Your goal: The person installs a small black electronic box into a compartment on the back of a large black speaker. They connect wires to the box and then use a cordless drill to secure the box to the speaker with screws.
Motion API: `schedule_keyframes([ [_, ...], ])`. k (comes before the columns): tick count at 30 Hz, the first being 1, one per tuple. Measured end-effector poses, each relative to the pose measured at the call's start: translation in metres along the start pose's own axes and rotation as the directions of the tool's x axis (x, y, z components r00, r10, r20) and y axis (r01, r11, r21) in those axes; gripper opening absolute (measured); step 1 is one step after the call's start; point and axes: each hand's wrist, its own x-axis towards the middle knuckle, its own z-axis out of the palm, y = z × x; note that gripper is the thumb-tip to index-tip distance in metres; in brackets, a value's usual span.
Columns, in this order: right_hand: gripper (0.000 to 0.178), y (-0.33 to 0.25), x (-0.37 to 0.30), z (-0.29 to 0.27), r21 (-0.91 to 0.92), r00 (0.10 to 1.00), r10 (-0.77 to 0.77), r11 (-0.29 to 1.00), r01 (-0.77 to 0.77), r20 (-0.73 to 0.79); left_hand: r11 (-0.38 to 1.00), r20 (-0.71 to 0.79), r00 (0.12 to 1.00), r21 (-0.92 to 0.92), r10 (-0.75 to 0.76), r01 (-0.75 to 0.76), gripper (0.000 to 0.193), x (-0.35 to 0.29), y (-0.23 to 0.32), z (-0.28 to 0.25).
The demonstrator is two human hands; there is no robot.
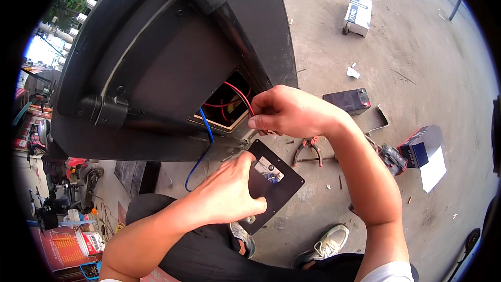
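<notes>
A large black cabinet (172, 62) stands in front of me with a rectangular opening (229, 120) low in its side. Red wires (240, 92) run out of that opening, and my right hand (297, 108) pinches their ends between thumb and fingers. From the same opening a blue wire (210, 134) hangs down and passes behind my left hand (224, 193). That hand grips a flat black panel (279, 190) by its edge, thumb on the near face. The panel carries a small label with a fitting (271, 171) and has screw holes along its rim.
Red-handled pliers (309, 151) lie on the concrete floor beyond the panel. To the right are a black battery (347, 101), a power tool (391, 159), and an open dark box (421, 146). A white box (358, 15) sits farther off. My shoe (330, 243) is below.
</notes>
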Motion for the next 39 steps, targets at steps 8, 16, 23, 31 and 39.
schedule_keyframes([
  [8,0.029,-0.006,-0.013,-0.015,0.191,0.991,-0.122,0.973,0.131,-0.06,0.977,-0.412,0.891,0.16,0.194,-0.139,0.07,0.007,-0.004,0.005],
  [16,0.026,0.003,-0.008,-0.014,0.496,0.996,-0.058,0.864,0.081,-0.061,0.979,-0.436,0.889,0.197,0.137,-0.054,0.073,0.004,-0.001,0.004],
  [23,0.026,0.01,-0.005,-0.01,0.545,0.988,0.01,0.835,0.078,-0.155,0.971,-0.269,0.945,-0.2,-0.185,0.133,0.075,0.008,0.011,-0.016],
  [31,0.022,0.018,-0.002,-0.007,0.522,0.988,-0.036,0.846,0.109,-0.148,0.928,-0.232,0.956,-0.361,-0.18,0.087,0.07,0.016,0.002,-0.019],
  [39,0.022,0.021,0.004,-0.002,0.509,0.99,-0.054,0.854,0.112,-0.127,0.796,-0.065,0.994,-0.604,-0.091,0.033,0.054,0.02,-0.002,-0.025],
])
